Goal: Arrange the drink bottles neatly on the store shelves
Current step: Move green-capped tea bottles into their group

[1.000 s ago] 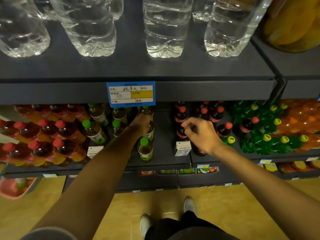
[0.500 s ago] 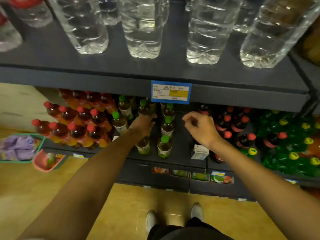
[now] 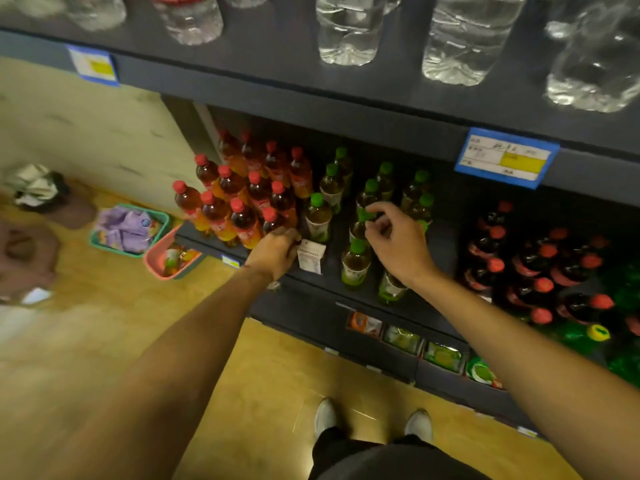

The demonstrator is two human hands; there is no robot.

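On the dark middle shelf [image 3: 446,237], red-capped amber tea bottles [image 3: 221,206] stand in a block at the left. Green-capped pale tea bottles [image 3: 332,185] stand in looser rows beside them. My left hand [image 3: 277,251] is at the shelf's front edge, its fingers curled around the lower body of the front red-capped bottle [image 3: 269,216], next to a white price card [image 3: 311,256]. My right hand [image 3: 394,240] reaches over the green-capped rows. Its thumb and forefinger pinch the cap of one green-capped bottle [image 3: 366,213]; that bottle's body is mostly hidden by the hand.
Large water bottles [image 3: 346,32] line the top shelf, which has a blue price tag [image 3: 505,157] on its edge. Dark red-capped cola bottles [image 3: 540,268] and green bottles [image 3: 623,292] fill the right. A green basket [image 3: 162,220] and a pink basket [image 3: 156,261] sit on the wooden floor at left. Snack packs [image 3: 440,355] fill the lowest shelf.
The view swung left. My left hand moved from the green-capped bottles to the front red-capped bottle. My right hand moved left from the cola side onto a green cap.
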